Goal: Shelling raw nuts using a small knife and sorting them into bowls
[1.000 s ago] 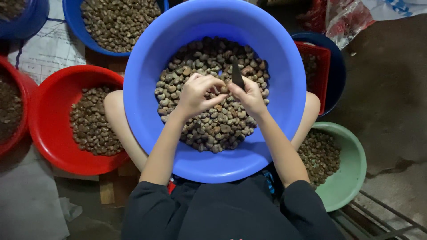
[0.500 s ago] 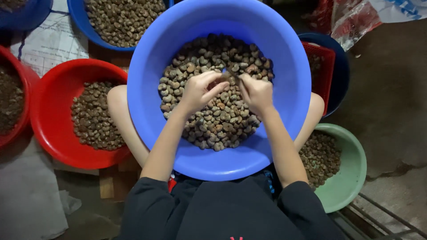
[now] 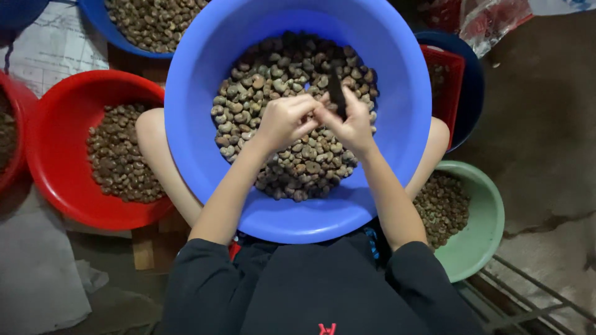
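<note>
Both hands meet over the blue basin [image 3: 205, 74]: right hand [image 3: 355, 124] grips a dark tool [image 3: 336, 93], left hand [image 3: 284, 121] pinches a nut; beneath them a large heap of nuts [image 3: 292, 161] remains.

Dark floor [image 3: 546, 155], red basin [image 3: 49, 174], green basin [image 3: 481, 239], newspaper [image 3: 53, 53]

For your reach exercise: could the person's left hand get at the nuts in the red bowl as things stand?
Probably yes: the red bowl lies open beside the left knee, nothing covering its nuts. But the left hand is busy over the blue basin.
</note>
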